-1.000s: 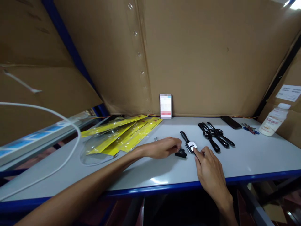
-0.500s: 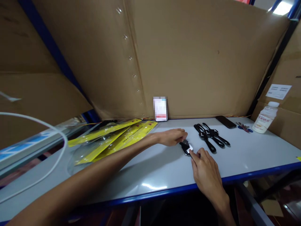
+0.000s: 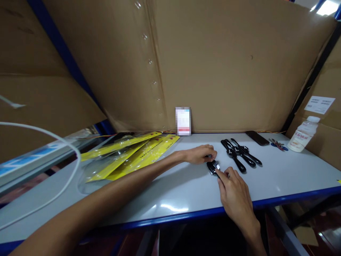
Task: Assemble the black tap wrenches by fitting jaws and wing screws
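A black spokeshave (image 3: 212,166) with a bright metal part is between my hands, just above or on the grey tabletop (image 3: 181,188). My left hand (image 3: 201,154) is closed at its far end, fingers curled down and partly hidden. My right hand (image 3: 236,195) is closed around the near end, with a fingertip against the metal part. The hands cover both ends of the tool. To the right of them, several black spokeshaves (image 3: 239,151) lie side by side, their handles slanting towards the front edge.
Yellow-backed clear plastic packages (image 3: 144,156) lie overlapped on the left, near a white cable (image 3: 76,153). A lit phone (image 3: 183,121) leans on the cardboard wall (image 3: 207,64). At right are a dark phone (image 3: 257,138), keys (image 3: 277,144) and a white bottle (image 3: 303,135).
The spokeshave has turned slightly between my hands, so its bright metal part shows at a different angle. My left hand has shifted a little to the right. The view has also shifted slightly.
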The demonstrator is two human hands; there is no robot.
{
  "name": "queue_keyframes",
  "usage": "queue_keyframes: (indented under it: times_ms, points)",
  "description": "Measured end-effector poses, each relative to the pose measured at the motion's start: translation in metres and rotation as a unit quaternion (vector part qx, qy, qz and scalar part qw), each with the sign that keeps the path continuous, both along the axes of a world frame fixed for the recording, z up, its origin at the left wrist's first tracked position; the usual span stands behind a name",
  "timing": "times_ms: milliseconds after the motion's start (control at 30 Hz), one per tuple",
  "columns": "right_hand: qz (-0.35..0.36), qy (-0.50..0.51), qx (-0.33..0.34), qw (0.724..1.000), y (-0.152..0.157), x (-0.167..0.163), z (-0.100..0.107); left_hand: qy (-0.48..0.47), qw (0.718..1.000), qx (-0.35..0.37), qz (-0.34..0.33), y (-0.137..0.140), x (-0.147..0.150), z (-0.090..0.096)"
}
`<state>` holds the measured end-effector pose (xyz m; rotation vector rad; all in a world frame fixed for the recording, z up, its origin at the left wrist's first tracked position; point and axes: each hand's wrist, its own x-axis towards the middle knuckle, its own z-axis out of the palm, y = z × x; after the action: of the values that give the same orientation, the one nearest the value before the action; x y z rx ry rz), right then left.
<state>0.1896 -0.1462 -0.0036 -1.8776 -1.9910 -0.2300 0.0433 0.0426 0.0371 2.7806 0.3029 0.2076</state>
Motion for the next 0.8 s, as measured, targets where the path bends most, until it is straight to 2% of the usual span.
queue_keyframes:
  times_ms: [400, 800]
  points:
    - [0.000, 0.017, 0.003, 1.000, 0.000, 0.000, 0.000, -0.077, 0.994, 0.009, 0.071, -0.014, 0.000, -0.025]
    - [0.000, 0.007, 0.007, 1.000, 0.000, 0.000, 0.002, -0.087, 0.994, -0.020, 0.059, -0.014, 0.000, -0.025]
